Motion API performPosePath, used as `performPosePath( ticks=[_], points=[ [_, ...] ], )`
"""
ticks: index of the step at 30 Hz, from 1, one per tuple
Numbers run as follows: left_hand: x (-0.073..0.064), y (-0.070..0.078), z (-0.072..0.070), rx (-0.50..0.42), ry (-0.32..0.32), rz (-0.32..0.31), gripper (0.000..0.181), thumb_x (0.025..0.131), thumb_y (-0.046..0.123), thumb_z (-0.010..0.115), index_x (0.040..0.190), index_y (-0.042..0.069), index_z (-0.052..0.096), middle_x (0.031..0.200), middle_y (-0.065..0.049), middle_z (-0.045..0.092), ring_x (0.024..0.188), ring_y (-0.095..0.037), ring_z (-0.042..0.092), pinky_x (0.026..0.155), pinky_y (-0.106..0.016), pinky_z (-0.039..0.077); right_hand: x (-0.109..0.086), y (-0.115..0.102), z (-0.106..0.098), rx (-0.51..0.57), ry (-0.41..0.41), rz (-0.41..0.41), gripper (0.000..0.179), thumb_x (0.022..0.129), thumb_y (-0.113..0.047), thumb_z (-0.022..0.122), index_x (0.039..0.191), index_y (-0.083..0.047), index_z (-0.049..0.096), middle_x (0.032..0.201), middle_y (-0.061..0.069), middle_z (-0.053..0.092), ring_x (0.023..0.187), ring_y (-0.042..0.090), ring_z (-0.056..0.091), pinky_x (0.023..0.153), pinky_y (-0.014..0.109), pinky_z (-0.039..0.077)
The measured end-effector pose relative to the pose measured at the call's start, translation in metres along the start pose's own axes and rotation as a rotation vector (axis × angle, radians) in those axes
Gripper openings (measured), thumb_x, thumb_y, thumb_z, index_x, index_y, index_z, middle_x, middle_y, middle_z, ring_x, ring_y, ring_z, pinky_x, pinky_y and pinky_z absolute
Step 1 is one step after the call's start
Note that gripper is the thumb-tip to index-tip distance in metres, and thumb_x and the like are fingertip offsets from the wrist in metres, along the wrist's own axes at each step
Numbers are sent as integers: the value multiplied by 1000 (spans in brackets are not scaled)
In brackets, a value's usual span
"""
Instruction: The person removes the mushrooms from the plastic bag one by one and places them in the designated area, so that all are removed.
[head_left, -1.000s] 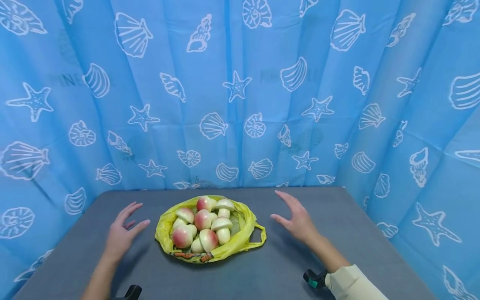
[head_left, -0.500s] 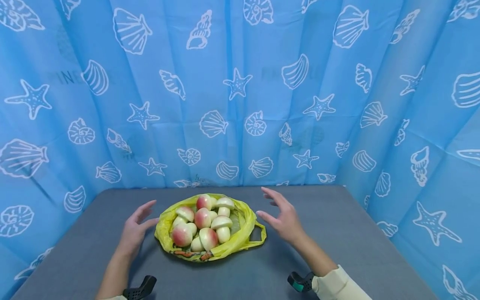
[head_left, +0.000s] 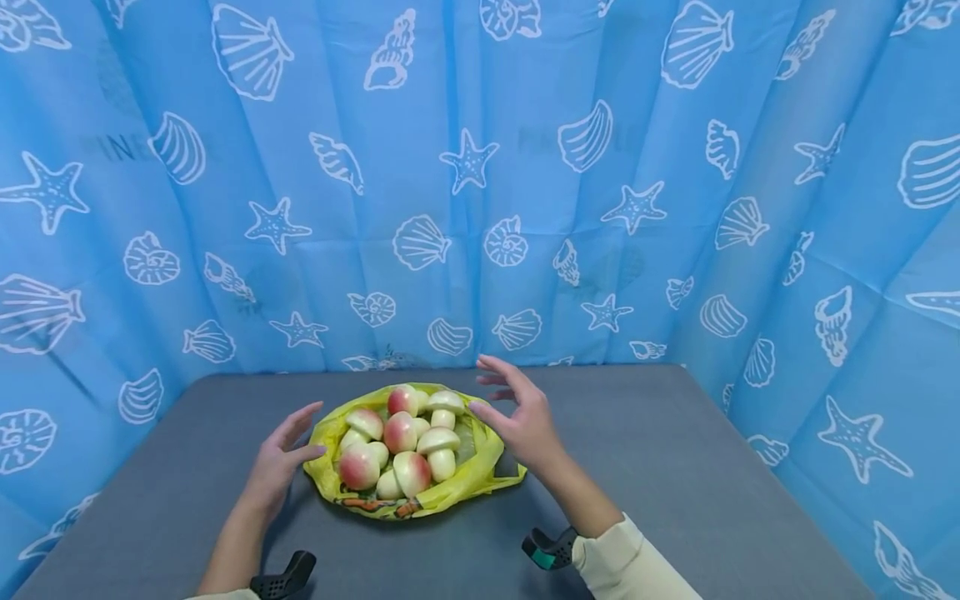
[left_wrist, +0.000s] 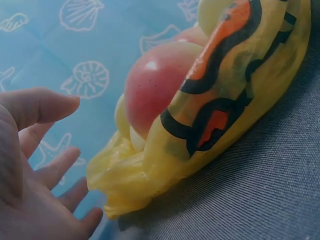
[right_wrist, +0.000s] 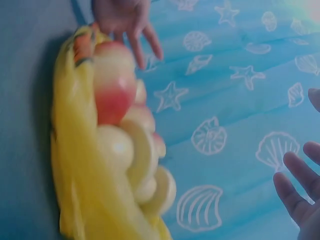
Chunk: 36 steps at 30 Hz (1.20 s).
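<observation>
A yellow plastic bag [head_left: 467, 482], its mouth spread wide, lies on the grey table. Inside sit several toy mushrooms [head_left: 360, 468] with cream stems, some caps blushed pink and others pale green. My left hand [head_left: 274, 468] is at the bag's left edge, thumb and fingers spread apart and holding nothing. In the left wrist view its fingers point toward the gathered yellow plastic [left_wrist: 127, 185]. On the other side my right hand [head_left: 528, 417] hovers over the bag's right rim with relaxed fingers and nothing in its grasp. The bag's right handle loop is partly hidden by it.
The table [head_left: 675, 500] has a grey cloth surface. Behind it and along both sides hangs a blue curtain [head_left: 540, 275] printed with white seashells and starfish. Black wrist mounts [head_left: 551, 550] sit at both wrists, beside cream sleeves [head_left: 626, 558].
My left hand has moved right to the bag's left edge. The right hand has come left over its right rim. Bag and mushrooms lie as before, while the head view shifts slightly.
</observation>
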<state>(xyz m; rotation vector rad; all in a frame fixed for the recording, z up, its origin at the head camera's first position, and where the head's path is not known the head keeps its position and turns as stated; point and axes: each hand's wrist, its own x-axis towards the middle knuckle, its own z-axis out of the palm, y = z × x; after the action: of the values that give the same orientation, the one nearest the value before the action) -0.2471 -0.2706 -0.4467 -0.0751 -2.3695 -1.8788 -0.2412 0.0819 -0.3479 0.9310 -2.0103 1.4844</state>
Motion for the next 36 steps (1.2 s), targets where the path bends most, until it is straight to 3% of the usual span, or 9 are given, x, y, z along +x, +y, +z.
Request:
performPosePath(
  ticks=[7,14,17,21,25,29,36],
  points=[
    [-1,-5,5,25,-72,-41,69,90,11,64,151,11,32,159,-19,16,143,-44,10,106,-69,10,6,-5,16,36,19,21,45,84,6,69,126,8,56,121,23,61,102,44,61,82,51,53],
    [-1,-15,5,56,-86,-40,72,87,11,68,151,12,33,158,-19,18,140,-43,16,106,-67,16,3,2,24,63,36,78,39,84,6,68,122,8,59,115,23,64,99,44,63,81,57,50],
    [0,-16,3,71,-94,-63,73,86,13,70,150,12,35,159,-20,14,142,-43,13,108,-65,16,2,8,26,66,34,101,38,85,6,68,121,8,60,114,24,64,99,44,62,81,59,49],
    [3,-15,1,118,-119,-106,76,83,15,72,150,12,36,160,-22,6,144,-44,5,110,-63,13,-4,34,33,50,19,138,38,86,4,68,123,5,60,117,21,64,100,43,62,81,56,51],
    [5,-15,2,156,-139,-151,76,83,14,71,150,13,35,159,-23,8,142,-44,10,110,-62,15,-15,59,40,17,-36,200,39,87,-3,70,125,-4,62,121,12,64,100,34,64,81,44,54],
    [6,-15,3,179,-153,-172,76,83,11,68,150,13,34,157,-23,14,140,-43,16,109,-63,19,-24,66,43,22,-98,244,41,88,-8,71,127,-8,62,125,7,63,106,29,61,83,43,53],
    [5,-15,4,198,-187,-183,79,82,11,68,152,12,30,157,-26,12,140,-45,14,108,-65,18,-29,67,46,-58,-271,192,48,89,-17,69,135,-10,56,140,9,52,126,26,49,91,51,49]
  ],
)
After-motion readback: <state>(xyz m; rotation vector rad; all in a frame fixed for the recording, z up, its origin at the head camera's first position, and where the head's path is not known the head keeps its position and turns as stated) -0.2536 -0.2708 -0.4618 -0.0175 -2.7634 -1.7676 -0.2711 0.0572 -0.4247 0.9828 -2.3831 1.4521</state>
